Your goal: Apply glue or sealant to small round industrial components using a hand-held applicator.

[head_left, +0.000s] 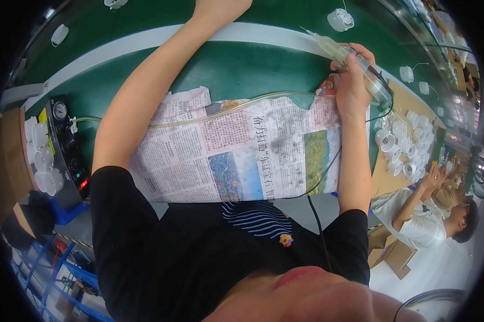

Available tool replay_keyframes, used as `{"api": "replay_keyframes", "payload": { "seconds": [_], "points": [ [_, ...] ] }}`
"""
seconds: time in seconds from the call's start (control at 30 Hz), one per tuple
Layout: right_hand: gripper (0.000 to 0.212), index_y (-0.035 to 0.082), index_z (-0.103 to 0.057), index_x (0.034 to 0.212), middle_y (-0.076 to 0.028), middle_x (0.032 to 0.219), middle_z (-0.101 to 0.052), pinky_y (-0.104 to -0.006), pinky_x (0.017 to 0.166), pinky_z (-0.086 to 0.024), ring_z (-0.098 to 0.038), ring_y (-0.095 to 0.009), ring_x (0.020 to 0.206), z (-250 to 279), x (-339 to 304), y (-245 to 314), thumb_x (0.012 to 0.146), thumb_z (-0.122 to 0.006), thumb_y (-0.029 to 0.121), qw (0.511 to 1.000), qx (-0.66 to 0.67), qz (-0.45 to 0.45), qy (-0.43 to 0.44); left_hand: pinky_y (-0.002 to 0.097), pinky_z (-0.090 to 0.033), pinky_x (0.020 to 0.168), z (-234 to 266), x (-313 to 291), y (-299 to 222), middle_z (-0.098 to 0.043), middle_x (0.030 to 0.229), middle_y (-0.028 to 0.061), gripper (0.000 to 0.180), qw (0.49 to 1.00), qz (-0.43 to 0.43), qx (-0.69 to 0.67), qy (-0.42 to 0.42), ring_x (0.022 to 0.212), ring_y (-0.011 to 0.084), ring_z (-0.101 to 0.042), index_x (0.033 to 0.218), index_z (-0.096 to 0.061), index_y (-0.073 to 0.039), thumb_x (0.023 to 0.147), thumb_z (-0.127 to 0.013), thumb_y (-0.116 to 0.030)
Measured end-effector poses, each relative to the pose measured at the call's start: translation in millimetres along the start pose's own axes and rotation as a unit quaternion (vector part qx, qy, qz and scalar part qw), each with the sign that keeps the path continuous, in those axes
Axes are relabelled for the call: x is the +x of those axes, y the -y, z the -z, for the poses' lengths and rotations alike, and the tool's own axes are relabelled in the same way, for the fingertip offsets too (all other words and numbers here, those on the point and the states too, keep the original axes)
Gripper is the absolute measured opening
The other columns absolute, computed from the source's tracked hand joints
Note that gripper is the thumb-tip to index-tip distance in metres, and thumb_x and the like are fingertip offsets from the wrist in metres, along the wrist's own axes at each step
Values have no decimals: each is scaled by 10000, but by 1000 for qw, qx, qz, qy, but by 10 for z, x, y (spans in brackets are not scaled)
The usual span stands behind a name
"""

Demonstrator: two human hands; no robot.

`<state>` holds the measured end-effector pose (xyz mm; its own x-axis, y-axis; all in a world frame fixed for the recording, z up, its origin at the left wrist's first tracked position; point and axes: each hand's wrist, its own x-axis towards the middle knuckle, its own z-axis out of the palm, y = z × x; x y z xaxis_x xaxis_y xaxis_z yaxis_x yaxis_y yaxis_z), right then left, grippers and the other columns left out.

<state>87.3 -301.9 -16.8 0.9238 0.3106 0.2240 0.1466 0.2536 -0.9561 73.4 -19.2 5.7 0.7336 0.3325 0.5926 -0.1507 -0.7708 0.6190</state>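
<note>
My right hand [353, 88] is wrapped round a translucent dispensing syringe [335, 51], held above the right end of the newspaper. The syringe's thin tip points up and to the left, and a black cable hangs by its rear end. My left hand [222, 9] reaches far forward to the top edge of the picture, over the green surface [156, 32]. Its fingers are cut off by the frame, so what they hold or touch cannot be seen. Beneath my arms lies a printed newspaper [183, 155] with torn edges. A clear tube [236, 110] runs across it.
At left stands a black control box [67, 150] with a gauge, beside stacked white cups [43, 161]. Round white plastic parts [341, 20] sit on the green surface beyond a pale rail [274, 36]. Many white parts [405, 145] cover cardboard at right, near a co-worker [424, 217].
</note>
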Motion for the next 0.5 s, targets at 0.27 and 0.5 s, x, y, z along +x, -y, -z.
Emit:
{"api": "replay_keyframes", "payload": {
  "seconds": [0.27,0.5],
  "points": [
    [299,24,-569,1231,-159,1173,-653,-315,805,-507,-607,-194,933,-22,-44,24,968,-685,108,999,-27,-23,10,559,-290,1160,-114,-3,243,-561,1352,201,506,967,-232,81,60,1271,333,-538,1314,-617,-129,818,-714,-134],
    [287,27,-583,1211,-140,1158,-658,-303,783,-499,-606,-182,898,-19,-38,23,952,-689,91,998,-42,-40,-16,546,-326,1105,-33,-16,215,-628,1272,155,512,966,-66,194,158,1179,322,-575,1320,-617,-95,838,-734,-220]
  ]
}}
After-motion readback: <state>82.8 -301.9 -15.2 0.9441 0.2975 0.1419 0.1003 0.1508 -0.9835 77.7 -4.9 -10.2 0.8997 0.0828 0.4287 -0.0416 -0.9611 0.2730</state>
